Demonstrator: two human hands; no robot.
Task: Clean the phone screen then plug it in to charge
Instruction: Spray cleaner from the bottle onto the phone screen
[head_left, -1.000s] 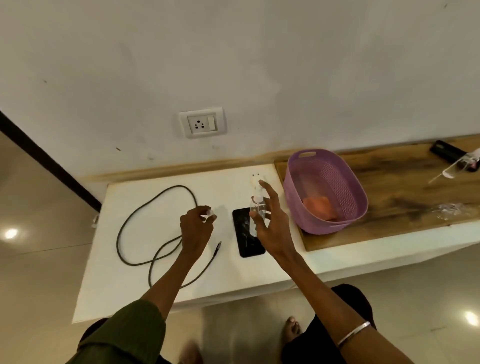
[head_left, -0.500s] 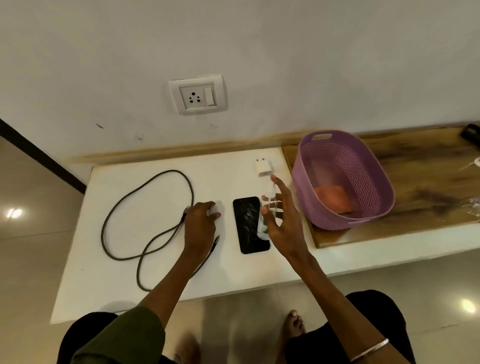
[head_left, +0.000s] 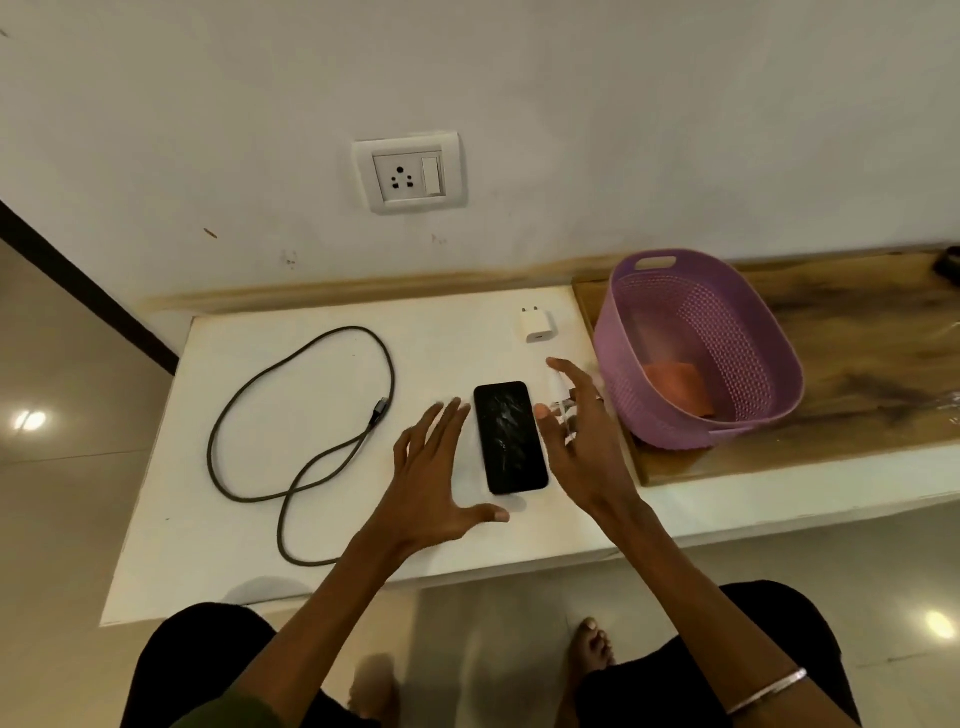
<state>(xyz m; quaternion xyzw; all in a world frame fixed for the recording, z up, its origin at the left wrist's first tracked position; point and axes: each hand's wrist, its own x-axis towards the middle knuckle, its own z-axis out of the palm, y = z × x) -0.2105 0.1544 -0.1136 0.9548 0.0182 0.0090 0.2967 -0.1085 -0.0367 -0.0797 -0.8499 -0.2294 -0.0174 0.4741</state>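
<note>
A black phone (head_left: 511, 436) lies face up on the white table (head_left: 208, 545), its screen smeared. My left hand (head_left: 431, 483) hovers just left of it, fingers spread and holding nothing. My right hand (head_left: 582, 452) is just right of the phone, fingers straight and spread. A small clear spray bottle (head_left: 563, 410) stands between its thumb and fingers; I cannot tell whether they touch it. A white charger adapter (head_left: 535, 325) lies behind the phone. A dark cable (head_left: 311, 441) is looped at the left. The wall socket (head_left: 410, 174) is above the table.
A purple basket (head_left: 769, 338) sits on a wooden board (head_left: 857, 364) at the right, close to my right hand, with an orange cloth (head_left: 675, 387) inside. The table's front edge is near my knees, with tiled floor below.
My left hand left the cable, opened and moved toward the phone. My right hand lowered the spray bottle to the table beside the phone and spread its fingers.
</note>
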